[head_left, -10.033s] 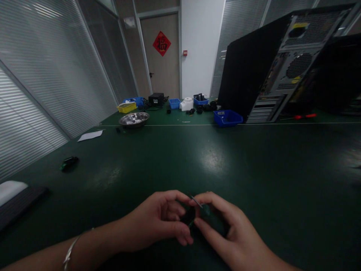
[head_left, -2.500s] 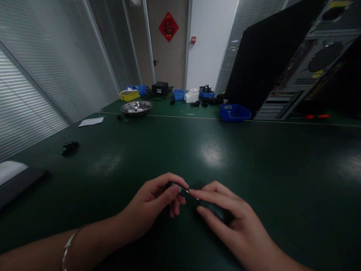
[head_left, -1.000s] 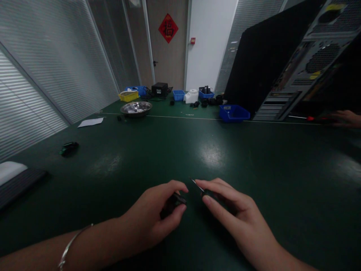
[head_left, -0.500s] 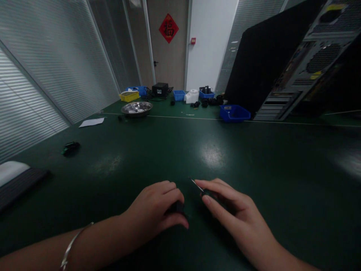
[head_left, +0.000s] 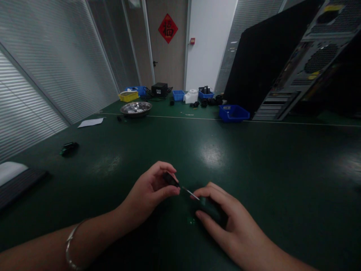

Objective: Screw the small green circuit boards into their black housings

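Note:
Between the thumb and fingers of my left hand (head_left: 150, 188) is a small dark block-like part (head_left: 170, 179); its exact kind does not show. My right hand (head_left: 235, 222) grips a screwdriver (head_left: 211, 209) with a dark green handle and a thin metal shaft. The shaft slants up and left, its tip close to the lower right end of the dark part. Whether tip and part touch, I cannot tell. A small shiny greenish piece (head_left: 191, 221) lies on the green tabletop (head_left: 146, 146) below the shaft.
A steel bowl (head_left: 136, 108) and a blue bin (head_left: 234, 113) stand farther back. At the left are a dark green-black part (head_left: 69, 148), white paper (head_left: 90, 122) and a dark keyboard-like object (head_left: 21, 186). A large computer case (head_left: 270, 71) rises at the right.
My left hand has turned and risen, so the dark part shows more and points toward the screwdriver. The screwdriver tip has shifted left and slightly down, nearer to that part.

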{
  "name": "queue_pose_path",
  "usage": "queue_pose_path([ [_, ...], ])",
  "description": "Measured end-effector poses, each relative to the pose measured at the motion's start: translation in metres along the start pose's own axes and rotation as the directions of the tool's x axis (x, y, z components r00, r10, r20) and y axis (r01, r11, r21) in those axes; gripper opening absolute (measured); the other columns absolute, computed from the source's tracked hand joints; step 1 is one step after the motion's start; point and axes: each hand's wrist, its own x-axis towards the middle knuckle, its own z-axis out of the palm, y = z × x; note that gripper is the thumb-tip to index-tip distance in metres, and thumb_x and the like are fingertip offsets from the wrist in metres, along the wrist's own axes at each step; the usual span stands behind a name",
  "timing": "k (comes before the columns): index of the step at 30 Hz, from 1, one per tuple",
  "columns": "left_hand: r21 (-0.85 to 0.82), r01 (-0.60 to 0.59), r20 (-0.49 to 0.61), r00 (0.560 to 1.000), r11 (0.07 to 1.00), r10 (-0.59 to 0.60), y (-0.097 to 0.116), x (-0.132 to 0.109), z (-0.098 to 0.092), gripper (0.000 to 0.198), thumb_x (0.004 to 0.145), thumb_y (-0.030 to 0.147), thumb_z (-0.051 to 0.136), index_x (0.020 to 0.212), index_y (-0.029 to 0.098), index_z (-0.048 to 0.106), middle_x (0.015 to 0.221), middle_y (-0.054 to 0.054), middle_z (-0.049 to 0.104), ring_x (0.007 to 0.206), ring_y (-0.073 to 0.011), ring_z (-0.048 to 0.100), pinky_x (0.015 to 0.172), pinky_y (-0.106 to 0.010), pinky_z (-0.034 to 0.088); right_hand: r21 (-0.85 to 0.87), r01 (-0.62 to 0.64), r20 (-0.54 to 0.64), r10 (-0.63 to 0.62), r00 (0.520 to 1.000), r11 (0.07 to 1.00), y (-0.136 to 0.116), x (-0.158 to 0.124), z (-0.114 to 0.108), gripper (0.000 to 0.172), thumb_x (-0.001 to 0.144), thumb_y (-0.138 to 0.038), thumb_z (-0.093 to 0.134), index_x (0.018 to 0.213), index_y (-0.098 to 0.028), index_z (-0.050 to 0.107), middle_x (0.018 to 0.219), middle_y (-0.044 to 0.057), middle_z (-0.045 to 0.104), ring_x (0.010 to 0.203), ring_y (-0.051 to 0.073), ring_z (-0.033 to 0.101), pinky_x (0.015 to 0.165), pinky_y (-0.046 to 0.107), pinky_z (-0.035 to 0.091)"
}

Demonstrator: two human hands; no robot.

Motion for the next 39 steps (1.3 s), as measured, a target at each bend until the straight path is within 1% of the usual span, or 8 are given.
queue_pose_path([
  [2, -0.126, 0.039, -0.013, 0.999, 0.991, -0.041, 0.000, 0.002, 0.000, 0.029, 0.078, 0.014, 0.071, 0.099, 0.018, 0.052, 0.088, 0.000, 0.063, 0.079, -0.0170, 0.063, 0.073, -0.032, 0.048, -0.073, 0.018, 0.049, -0.014, 0.999, 0.997, -0.001, -0.002, 0.001, 0.024, 0.083, -0.005, 0.055, 0.097, -0.023, 0.061, 0.092, 0.002, 0.061, 0.082, 0.019, 0.061, 0.072, 0.031, 0.049],
  [7, -0.236, 0.014, -0.005, 1.000, 0.972, -0.015, -0.002, 0.004, 0.001, 0.021, 0.078, 0.017, 0.073, 0.094, 0.014, 0.058, 0.085, -0.002, 0.067, 0.071, -0.0137, 0.061, 0.065, -0.027, 0.046, -0.214, 0.056, 0.167, -0.021, 0.986, 0.975, -0.003, -0.005, 0.003, 0.023, 0.077, -0.004, 0.061, 0.092, -0.022, 0.063, 0.096, 0.003, 0.060, 0.082, 0.020, 0.060, 0.069, 0.031, 0.049],
  [16, -0.325, 0.072, 0.066, 0.996, 0.943, -0.053, -0.009, 0.003, -0.002, 0.033, 0.077, 0.035, 0.078, 0.099, 0.013, 0.067, 0.081, -0.003, 0.066, 0.064, -0.0105, 0.053, 0.059, -0.024, 0.040, -0.319, 0.133, 0.189, -0.075, 0.979, 0.938, 0.007, -0.006, 0.005, 0.029, 0.076, 0.000, 0.057, 0.097, -0.020, 0.061, 0.099, 0.005, 0.061, 0.085, 0.021, 0.061, 0.072, 0.032, 0.051],
  [19, -0.321, 0.069, 0.064, 0.997, 0.945, -0.051, -0.012, 0.004, -0.002, 0.034, 0.078, 0.037, 0.075, 0.103, 0.013, 0.068, 0.082, -0.003, 0.065, 0.064, -0.0108, 0.053, 0.059, -0.024, 0.040, -0.272, 0.131, 0.154, -0.091, 0.984, 0.953, 0.005, -0.004, 0.004, 0.027, 0.077, 0.001, 0.055, 0.094, -0.019, 0.061, 0.094, 0.005, 0.062, 0.081, 0.019, 0.061, 0.069, 0.029, 0.049],
  [25, -0.171, 0.069, 0.078, 0.995, 0.983, -0.056, -0.010, 0.002, -0.002, 0.027, 0.085, 0.030, 0.068, 0.106, 0.015, 0.070, 0.080, -0.003, 0.064, 0.066, -0.0117, 0.055, 0.062, -0.024, 0.043, 0.027, 0.025, -0.097, -0.023, 0.995, 0.999, 0.000, 0.000, 0.001, 0.011, 0.089, -0.012, 0.053, 0.086, -0.020, 0.060, 0.076, 0.001, 0.064, 0.070, 0.016, 0.062, 0.064, 0.027, 0.049],
  [29, -0.104, 0.093, 0.122, 0.989, 0.990, -0.080, -0.009, -0.001, 0.002, 0.029, 0.081, 0.025, 0.069, 0.108, 0.015, 0.067, 0.076, -0.001, 0.063, 0.060, -0.0112, 0.057, 0.057, -0.025, 0.045, 0.143, 0.064, -0.133, -0.045, 0.990, 0.988, 0.000, -0.003, 0.003, 0.007, 0.090, -0.016, 0.056, 0.089, -0.022, 0.060, 0.077, -0.001, 0.064, 0.069, 0.015, 0.064, 0.064, 0.025, 0.051],
  [32, -0.068, 0.095, 0.124, 0.989, 0.993, -0.086, -0.010, -0.004, 0.006, 0.028, 0.079, 0.021, 0.069, 0.107, 0.016, 0.066, 0.074, 0.001, 0.063, 0.057, -0.0104, 0.057, 0.054, -0.023, 0.045, 0.162, 0.093, -0.142, -0.070, 0.987, 0.982, 0.001, -0.005, 0.006, 0.010, 0.088, -0.015, 0.058, 0.092, -0.023, 0.060, 0.083, -0.001, 0.064, 0.071, 0.015, 0.066, 0.066, 0.024, 0.053],
  [39, 0.020, 0.111, 0.162, 0.980, 0.994, -0.112, -0.013, -0.008, 0.011, 0.026, 0.077, 0.017, 0.072, 0.103, 0.016, 0.067, 0.076, 0.001, 0.065, 0.059, -0.0086, 0.056, 0.055, -0.020, 0.045, 0.146, 0.049, -0.116, -0.032, 0.993, 0.988, 0.003, -0.004, 0.007, 0.008, 0.086, -0.015, 0.060, 0.091, -0.022, 0.061, 0.080, 0.000, 0.066, 0.065, 0.014, 0.066, 0.060, 0.023, 0.054],
])
